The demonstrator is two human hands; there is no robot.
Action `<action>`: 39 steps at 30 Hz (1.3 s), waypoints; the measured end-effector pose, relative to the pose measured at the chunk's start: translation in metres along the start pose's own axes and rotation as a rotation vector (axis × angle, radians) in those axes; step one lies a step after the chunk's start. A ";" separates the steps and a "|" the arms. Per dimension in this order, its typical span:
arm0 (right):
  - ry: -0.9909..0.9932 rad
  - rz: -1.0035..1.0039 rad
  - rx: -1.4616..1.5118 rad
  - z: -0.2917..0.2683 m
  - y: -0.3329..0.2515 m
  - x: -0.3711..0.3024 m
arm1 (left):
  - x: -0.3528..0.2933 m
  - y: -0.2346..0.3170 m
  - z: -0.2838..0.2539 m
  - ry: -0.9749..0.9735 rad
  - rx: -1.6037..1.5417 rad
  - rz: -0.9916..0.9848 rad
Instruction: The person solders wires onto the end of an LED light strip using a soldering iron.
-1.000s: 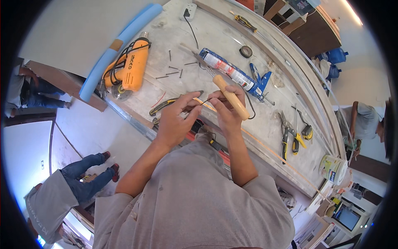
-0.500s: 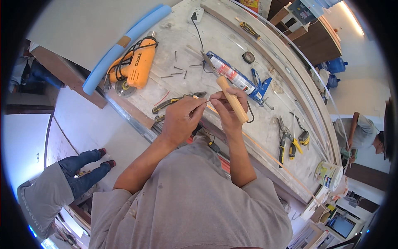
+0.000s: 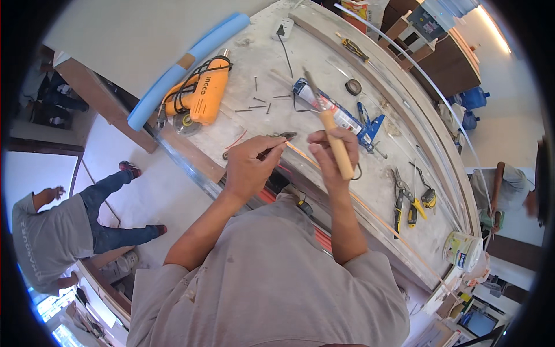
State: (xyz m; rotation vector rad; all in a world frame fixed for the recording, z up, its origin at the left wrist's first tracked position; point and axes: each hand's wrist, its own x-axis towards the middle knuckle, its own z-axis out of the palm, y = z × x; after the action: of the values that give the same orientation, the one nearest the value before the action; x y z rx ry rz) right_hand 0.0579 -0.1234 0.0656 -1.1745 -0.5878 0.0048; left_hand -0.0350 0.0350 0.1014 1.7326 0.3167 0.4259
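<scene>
My right hand (image 3: 332, 150) is closed round the wooden handle of a soldering iron (image 3: 336, 144). Its metal shaft points up and away over the bench, and a dark cord curves out below my palm. To the left, my left hand (image 3: 251, 165) has thumb and fingers pinched together; what they hold is too small to make out. Pliers (image 3: 286, 136) lie just behind those fingertips, partly covered by the hand. A thin orange strip (image 3: 370, 209) runs from close to the fingertips along the bench's near edge. Past the iron lies a blue caulking gun (image 3: 370, 127) with a tube in it.
On the bench (image 3: 260, 63) are an orange heat gun (image 3: 209, 95), several screws (image 3: 258, 99), a tape roll (image 3: 353, 87), a screwdriver (image 3: 354, 50), snips (image 3: 400, 199) and a bucket (image 3: 462, 250). A blue foam tube (image 3: 188, 69) lies left. People stand at left (image 3: 55, 231) and right (image 3: 506, 188).
My right hand has drawn away from my left, and the iron has swung more upright. The left hand keeps its pinch. The person at left has shifted into a wider stance.
</scene>
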 end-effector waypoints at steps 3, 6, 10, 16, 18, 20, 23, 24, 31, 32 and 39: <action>-0.030 -0.007 0.031 0.017 0.004 0.000 | -0.002 -0.002 0.001 -0.010 0.021 0.078; -0.055 0.015 0.036 0.018 0.006 -0.001 | -0.004 0.000 0.001 -0.029 0.079 0.100; -0.084 0.059 0.011 0.019 0.004 0.000 | -0.003 0.006 -0.005 -0.056 0.096 0.099; -0.095 0.072 0.082 0.020 -0.003 0.004 | 0.003 0.002 -0.020 -0.156 0.018 -0.002; -0.095 0.046 0.045 0.020 -0.002 0.005 | 0.004 0.005 -0.020 -0.156 0.028 0.028; -0.054 0.021 0.012 0.019 -0.002 0.005 | 0.005 0.013 -0.021 -0.172 0.029 0.008; -0.080 0.033 -0.036 0.013 -0.002 0.005 | 0.004 0.004 -0.021 -0.142 0.075 0.045; 0.019 -0.035 0.077 0.001 0.004 0.013 | 0.004 0.000 -0.024 -0.098 0.120 0.103; -0.088 -0.104 -0.047 -0.021 -0.003 0.027 | 0.007 0.019 -0.031 -0.088 0.017 -0.095; -0.107 -0.094 -0.021 -0.012 -0.004 0.025 | 0.008 0.017 -0.026 -0.090 0.014 -0.090; -0.193 -0.074 0.045 0.014 -0.004 0.016 | 0.003 0.020 -0.014 -0.104 0.012 0.005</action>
State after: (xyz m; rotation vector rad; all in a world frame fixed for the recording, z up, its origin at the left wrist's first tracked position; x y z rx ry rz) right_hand 0.0641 -0.1078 0.0795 -1.1151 -0.7973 0.0684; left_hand -0.0391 0.0441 0.1239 1.7610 0.2410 0.3362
